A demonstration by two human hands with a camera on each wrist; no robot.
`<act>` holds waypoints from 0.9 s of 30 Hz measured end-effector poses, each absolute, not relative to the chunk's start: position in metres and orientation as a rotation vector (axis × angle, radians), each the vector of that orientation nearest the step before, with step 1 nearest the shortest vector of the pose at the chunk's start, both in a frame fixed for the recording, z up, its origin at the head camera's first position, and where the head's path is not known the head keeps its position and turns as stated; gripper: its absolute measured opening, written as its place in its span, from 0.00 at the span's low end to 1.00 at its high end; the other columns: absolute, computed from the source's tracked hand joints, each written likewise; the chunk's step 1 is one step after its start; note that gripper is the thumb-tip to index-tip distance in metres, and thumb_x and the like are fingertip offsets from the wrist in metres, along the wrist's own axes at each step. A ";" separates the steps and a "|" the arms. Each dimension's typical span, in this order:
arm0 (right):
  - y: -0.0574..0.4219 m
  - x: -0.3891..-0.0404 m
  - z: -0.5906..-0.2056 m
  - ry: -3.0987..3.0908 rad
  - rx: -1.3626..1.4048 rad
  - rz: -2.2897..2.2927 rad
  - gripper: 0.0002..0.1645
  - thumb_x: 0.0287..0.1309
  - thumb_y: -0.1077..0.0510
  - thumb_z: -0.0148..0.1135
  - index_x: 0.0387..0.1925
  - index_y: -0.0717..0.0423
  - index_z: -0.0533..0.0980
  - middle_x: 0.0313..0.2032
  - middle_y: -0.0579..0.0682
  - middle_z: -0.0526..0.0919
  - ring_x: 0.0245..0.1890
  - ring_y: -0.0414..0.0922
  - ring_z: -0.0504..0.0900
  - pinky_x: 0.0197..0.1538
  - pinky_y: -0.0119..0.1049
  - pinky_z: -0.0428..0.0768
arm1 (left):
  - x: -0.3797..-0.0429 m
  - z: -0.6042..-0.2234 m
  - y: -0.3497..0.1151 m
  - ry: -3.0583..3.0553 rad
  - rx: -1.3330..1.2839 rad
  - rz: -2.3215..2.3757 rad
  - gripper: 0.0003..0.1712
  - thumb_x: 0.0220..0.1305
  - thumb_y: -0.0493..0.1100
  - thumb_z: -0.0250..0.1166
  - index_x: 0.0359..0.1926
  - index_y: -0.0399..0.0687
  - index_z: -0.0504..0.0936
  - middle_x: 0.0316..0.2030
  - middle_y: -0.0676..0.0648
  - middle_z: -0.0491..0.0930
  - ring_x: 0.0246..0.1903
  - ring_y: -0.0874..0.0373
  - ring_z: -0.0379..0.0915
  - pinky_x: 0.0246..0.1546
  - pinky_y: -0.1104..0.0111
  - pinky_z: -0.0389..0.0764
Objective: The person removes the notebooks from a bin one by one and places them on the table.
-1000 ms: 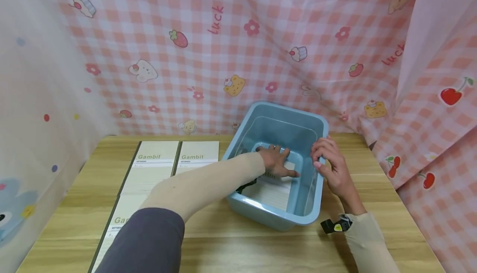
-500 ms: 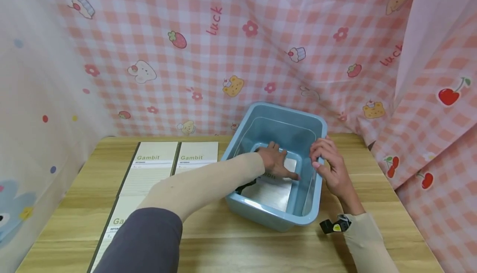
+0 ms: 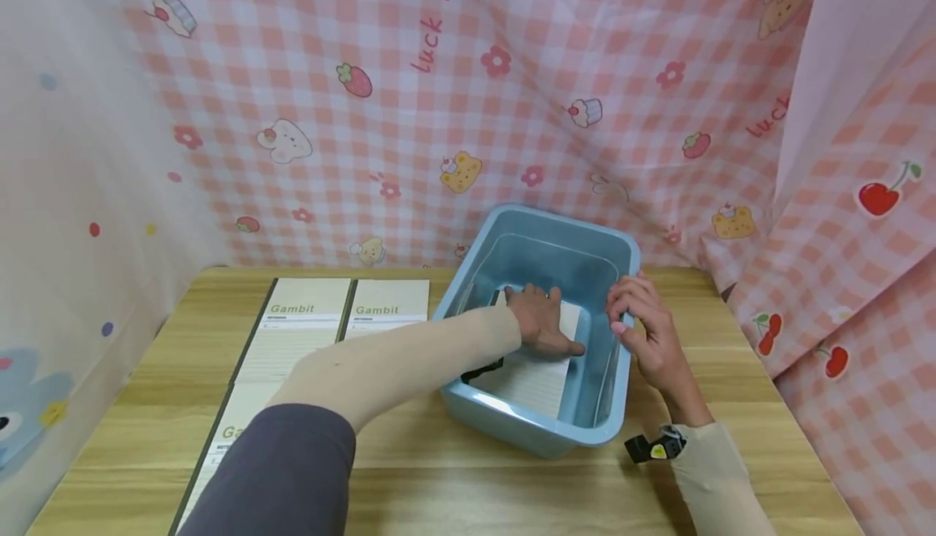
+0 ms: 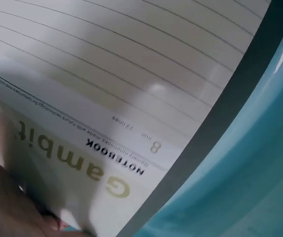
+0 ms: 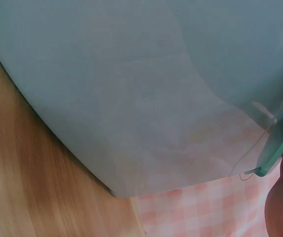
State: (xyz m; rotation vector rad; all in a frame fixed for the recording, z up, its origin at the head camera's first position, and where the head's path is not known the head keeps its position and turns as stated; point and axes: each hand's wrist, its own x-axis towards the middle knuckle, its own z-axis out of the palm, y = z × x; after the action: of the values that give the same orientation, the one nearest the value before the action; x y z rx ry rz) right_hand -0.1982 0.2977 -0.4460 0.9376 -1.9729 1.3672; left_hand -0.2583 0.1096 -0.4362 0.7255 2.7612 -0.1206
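Note:
A blue plastic basin (image 3: pixel 625 394) stands on the right half of the table. Inside it lies a white Gambit notebook (image 3: pixel 537 386) with a dark spine. My left hand (image 3: pixel 539 325) reaches in with fingers and thumb spread across the notebook's upper end, covering its title in the head view. Up close in the left wrist view, the title, ruled lines and dark spine show, with the hand at the lower left by the top edge. My right hand (image 3: pixel 651 329) grips the basin's right rim, fingers curled over it; in the right wrist view only the basin's outer wall (image 5: pixel 121 98) and part of the hand appear.
More Gambit notebooks lie on the left of the wooden table (image 3: pixel 468 495): one at the far left (image 3: pixel 296 341), a second beside it (image 3: pixel 387 309), and one nearer (image 3: pixel 232 418), partly behind my left sleeve. A pink checked cloth (image 3: pixel 409 114) hangs behind the basin.
The notebook in the basin has shifted slightly toward the far end under my left hand, and its title is now covered. My right hand stays on the rim.

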 end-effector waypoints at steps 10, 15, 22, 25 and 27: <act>0.295 -0.199 -0.447 -1.938 0.968 1.373 0.09 0.49 0.70 0.52 0.26 0.57 0.75 0.37 0.57 0.79 0.53 0.50 0.71 0.75 0.48 0.52 | -0.269 -0.439 0.114 2.900 0.946 -0.214 0.52 0.52 0.87 0.51 0.59 0.52 0.69 0.49 0.46 0.82 0.48 0.50 0.75 0.59 0.43 0.65; 0.294 -0.199 -0.446 -1.953 0.956 1.379 0.09 0.50 0.70 0.52 0.26 0.57 0.75 0.39 0.52 0.79 0.54 0.49 0.71 0.76 0.48 0.51 | -0.274 -0.424 0.111 2.968 1.007 -0.211 0.50 0.50 0.88 0.51 0.55 0.52 0.71 0.45 0.47 0.83 0.44 0.51 0.76 0.57 0.44 0.66; 0.294 -0.198 -0.445 -1.956 0.953 1.372 0.08 0.52 0.70 0.52 0.26 0.57 0.75 0.37 0.57 0.78 0.53 0.49 0.71 0.76 0.47 0.51 | -0.284 -0.392 0.104 3.010 0.954 -0.139 0.57 0.53 0.87 0.50 0.68 0.50 0.67 0.59 0.43 0.80 0.59 0.46 0.75 0.65 0.37 0.62; 0.294 -0.197 -0.446 -1.968 0.939 1.376 0.09 0.52 0.70 0.52 0.26 0.56 0.75 0.38 0.54 0.79 0.53 0.48 0.71 0.75 0.45 0.52 | -0.287 -0.380 0.099 3.013 0.931 -0.101 0.57 0.54 0.87 0.49 0.69 0.49 0.66 0.60 0.43 0.79 0.60 0.46 0.74 0.66 0.37 0.61; 0.294 -0.196 -0.447 -1.975 0.929 1.381 0.09 0.52 0.70 0.51 0.26 0.57 0.76 0.39 0.51 0.80 0.53 0.48 0.71 0.75 0.44 0.52 | -0.288 -0.374 0.096 3.024 0.930 -0.072 0.56 0.54 0.87 0.49 0.67 0.50 0.67 0.58 0.43 0.79 0.57 0.47 0.75 0.65 0.39 0.63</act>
State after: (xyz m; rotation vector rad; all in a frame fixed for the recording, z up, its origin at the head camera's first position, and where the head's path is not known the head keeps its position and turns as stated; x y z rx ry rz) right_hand -0.1963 0.2940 -0.4468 0.9288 -1.9750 1.3815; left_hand -0.2881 0.0956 -0.3740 0.9302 3.0236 -0.0718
